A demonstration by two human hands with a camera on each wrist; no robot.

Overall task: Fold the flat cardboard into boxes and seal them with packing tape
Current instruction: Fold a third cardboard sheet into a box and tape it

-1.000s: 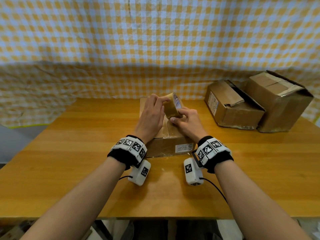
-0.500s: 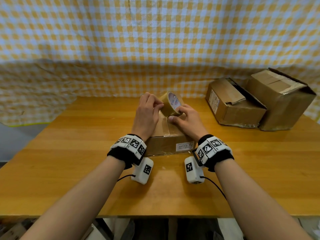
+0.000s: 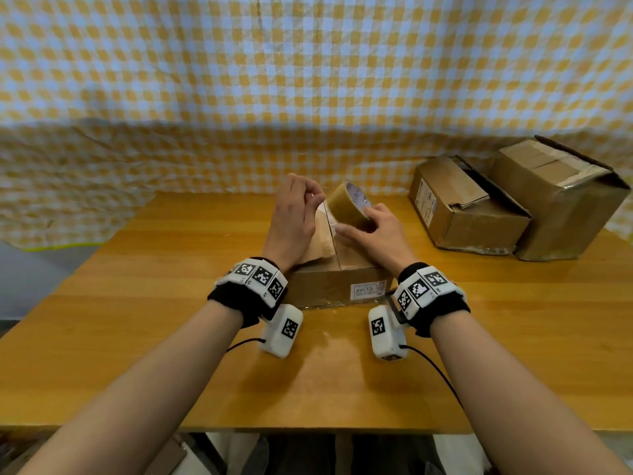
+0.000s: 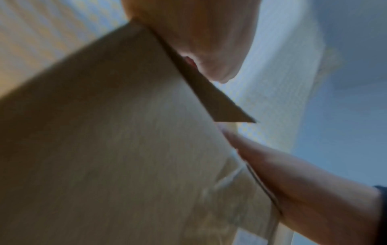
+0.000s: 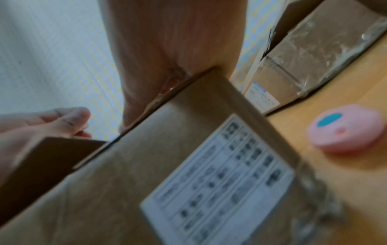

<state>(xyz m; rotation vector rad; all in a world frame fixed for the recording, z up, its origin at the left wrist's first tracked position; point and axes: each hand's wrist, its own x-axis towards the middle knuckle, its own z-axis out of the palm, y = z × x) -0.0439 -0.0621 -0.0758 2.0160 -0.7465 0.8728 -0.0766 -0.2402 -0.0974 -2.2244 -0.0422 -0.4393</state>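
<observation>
Since a second ago, lifted clear of the flat brown cardboard box (image 3: 337, 269): brown packing-tape roll (image 3: 347, 209) gripped in right hand (image 3: 371, 234), left hand (image 3: 294, 214) pinching its freed end, ready for sealing.

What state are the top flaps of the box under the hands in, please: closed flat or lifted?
Lifted on the left: the left flap tilts up from the box beside the left hand, not yet taped.

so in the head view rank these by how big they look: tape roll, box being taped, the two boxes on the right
1. Far-right box
2. Box beside it and box being taped: similar, hands hide much of the latter, so unranked
3. Tape roll, smallest
</observation>
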